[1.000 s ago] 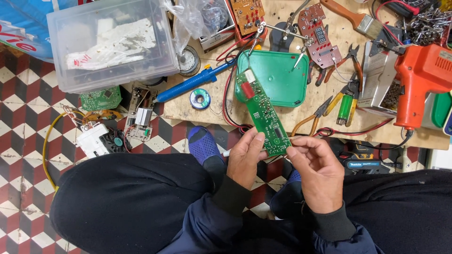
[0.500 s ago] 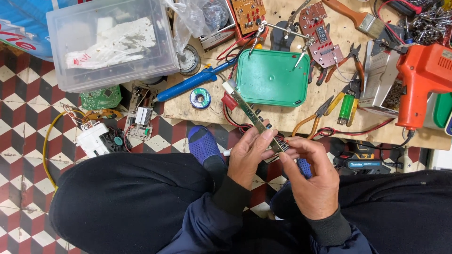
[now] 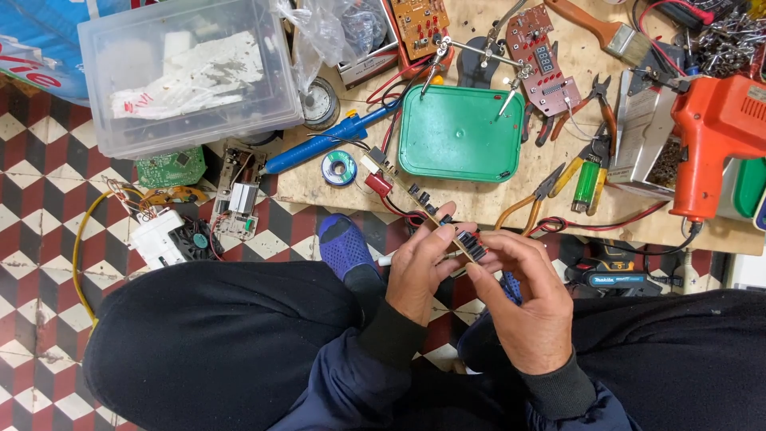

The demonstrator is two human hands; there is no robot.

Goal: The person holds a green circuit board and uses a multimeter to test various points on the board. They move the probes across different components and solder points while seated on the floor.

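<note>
Change: the narrow circuit board [image 3: 443, 227], flat-faced to the camera a second ago, is now turned edge-on, so its components show in profile.
Left hand [image 3: 419, 275]: grip closed on the board's near end, thumb pressing its edge to steady it.
Right hand [image 3: 531, 307]: fingertips pinch the same end, sharing the hold.
Board: held above the lap, its far end reaching toward the table [image 3: 558, 199], red wires trailing.
Beyond: green tray [image 3: 463, 136], then yellow-handled pliers [image 3: 535, 199], orange drill [image 3: 710, 136].
</note>
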